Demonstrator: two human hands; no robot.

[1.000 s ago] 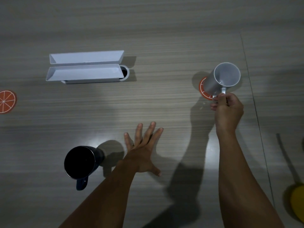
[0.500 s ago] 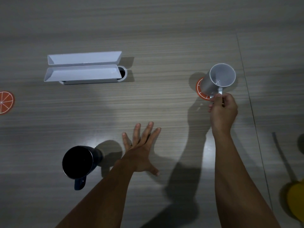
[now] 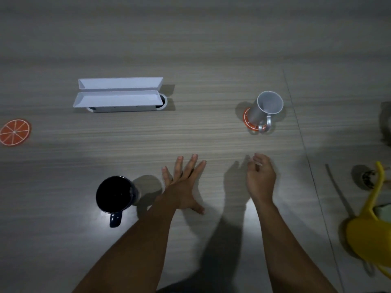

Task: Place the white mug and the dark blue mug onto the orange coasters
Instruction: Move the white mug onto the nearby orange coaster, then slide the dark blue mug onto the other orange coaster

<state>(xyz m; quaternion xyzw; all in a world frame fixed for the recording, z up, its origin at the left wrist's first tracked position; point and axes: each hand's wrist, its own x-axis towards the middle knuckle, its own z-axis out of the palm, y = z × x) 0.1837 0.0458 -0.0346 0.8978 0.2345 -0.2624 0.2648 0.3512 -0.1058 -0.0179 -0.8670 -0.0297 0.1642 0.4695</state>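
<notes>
Two hands occupy the near centre of the table (image 3: 211,49), and neither holds anything. Our left hand (image 3: 184,187) lies flat, palm down, fingers spread. Our right hand (image 3: 261,178) hangs just beside it with the fingers loosely curled and empty; we cannot tell whether it touches the surface.

The dark blue mug (image 3: 115,196) stands upright near the left hand, handle toward us, directly on the table. The white mug (image 3: 265,109) stands on the right orange coaster (image 3: 248,122), well apart from the right hand, handle toward us. The second orange coaster (image 3: 14,132) lies bare at the far left edge. A white box (image 3: 119,95) sits beyond the hands, lid flaps open. A yellow object (image 3: 369,235), blurred, sits at the right edge.
</notes>
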